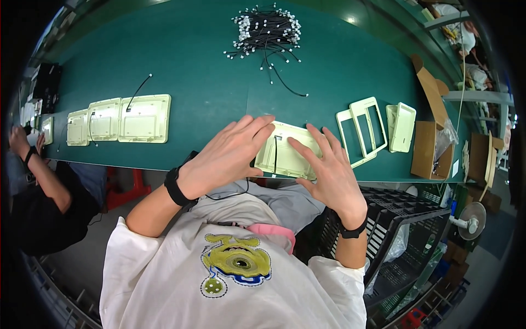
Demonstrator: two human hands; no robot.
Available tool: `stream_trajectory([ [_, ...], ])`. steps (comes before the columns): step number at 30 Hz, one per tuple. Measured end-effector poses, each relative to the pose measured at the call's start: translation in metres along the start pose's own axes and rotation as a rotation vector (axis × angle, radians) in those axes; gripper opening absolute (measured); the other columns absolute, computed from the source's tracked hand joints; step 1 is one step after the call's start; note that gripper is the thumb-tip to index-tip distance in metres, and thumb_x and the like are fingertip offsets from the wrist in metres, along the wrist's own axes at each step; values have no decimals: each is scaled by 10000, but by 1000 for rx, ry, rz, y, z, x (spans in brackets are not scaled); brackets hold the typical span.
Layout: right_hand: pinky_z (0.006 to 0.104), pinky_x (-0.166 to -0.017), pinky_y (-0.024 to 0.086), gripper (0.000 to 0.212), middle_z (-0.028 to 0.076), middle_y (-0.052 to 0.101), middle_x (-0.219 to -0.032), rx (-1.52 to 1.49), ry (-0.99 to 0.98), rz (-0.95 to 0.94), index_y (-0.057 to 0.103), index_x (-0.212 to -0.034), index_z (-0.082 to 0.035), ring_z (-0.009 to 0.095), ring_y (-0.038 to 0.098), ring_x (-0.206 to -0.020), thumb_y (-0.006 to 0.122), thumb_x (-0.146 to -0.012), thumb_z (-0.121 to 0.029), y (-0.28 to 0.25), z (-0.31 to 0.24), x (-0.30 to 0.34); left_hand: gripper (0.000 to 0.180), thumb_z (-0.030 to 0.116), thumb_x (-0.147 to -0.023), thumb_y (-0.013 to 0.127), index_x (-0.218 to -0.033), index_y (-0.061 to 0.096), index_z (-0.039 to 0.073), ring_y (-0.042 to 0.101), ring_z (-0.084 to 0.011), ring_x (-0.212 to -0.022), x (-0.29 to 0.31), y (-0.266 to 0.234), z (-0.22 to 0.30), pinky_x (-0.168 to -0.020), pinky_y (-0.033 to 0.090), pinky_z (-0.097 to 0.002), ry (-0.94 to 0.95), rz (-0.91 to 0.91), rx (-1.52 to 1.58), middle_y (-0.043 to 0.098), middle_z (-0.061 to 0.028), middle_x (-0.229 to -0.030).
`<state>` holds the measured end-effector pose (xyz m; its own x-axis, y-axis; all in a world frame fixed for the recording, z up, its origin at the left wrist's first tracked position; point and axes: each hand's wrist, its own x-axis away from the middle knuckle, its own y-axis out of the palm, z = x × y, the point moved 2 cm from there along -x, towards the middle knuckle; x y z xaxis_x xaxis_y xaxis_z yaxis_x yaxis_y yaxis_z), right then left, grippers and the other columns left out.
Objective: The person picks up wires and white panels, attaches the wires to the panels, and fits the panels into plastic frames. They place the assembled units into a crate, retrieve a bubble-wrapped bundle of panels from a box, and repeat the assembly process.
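A pale yellow-green plastic housing [291, 159] lies at the table's near edge, its inner side facing up. A short black cable [275, 152] runs down inside it from a small slot near its upper edge. My left hand [222, 156] is at the housing's left side, fingers stretched out and covering its upper left corner. Over the right part of the housing hovers or rests my right hand [334, 178], fingers spread; whether it touches cannot be told. Neither hand grips anything visible.
A pile of black cables with white connectors [267, 30] lies at the far middle of the green table [208, 66]. More housings [143, 120] stand left, window frames [368, 129] right, beside a cardboard box [430, 148]. A black crate [383, 236] is below right. A co-worker's hand [19, 142] shows far left.
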<state>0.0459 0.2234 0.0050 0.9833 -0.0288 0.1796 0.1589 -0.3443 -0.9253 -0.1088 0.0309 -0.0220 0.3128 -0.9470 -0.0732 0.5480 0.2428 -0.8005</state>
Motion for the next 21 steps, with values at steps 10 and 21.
stream_trajectory([
  [10,502,-1182,511,1014,143,412,-1671,-8,38,-34,514,-1596,-310,439,426,-1519,937,-710,-58,1,-2,-1,885,120,-648,979,-1414,561,-26,605,-351,-1260,-4,-4,3,-1071,545,-442,1,-45,-49,544,-142,-1547],
  [21,496,-1173,524,1020,145,431,-1665,5,43,-52,510,-1593,-315,432,450,-1509,932,-706,-41,0,0,1,864,103,-639,976,-1395,587,-50,605,-370,-1280,-5,0,5,-1071,560,-445,-2,-39,-27,555,-169,-1548],
])
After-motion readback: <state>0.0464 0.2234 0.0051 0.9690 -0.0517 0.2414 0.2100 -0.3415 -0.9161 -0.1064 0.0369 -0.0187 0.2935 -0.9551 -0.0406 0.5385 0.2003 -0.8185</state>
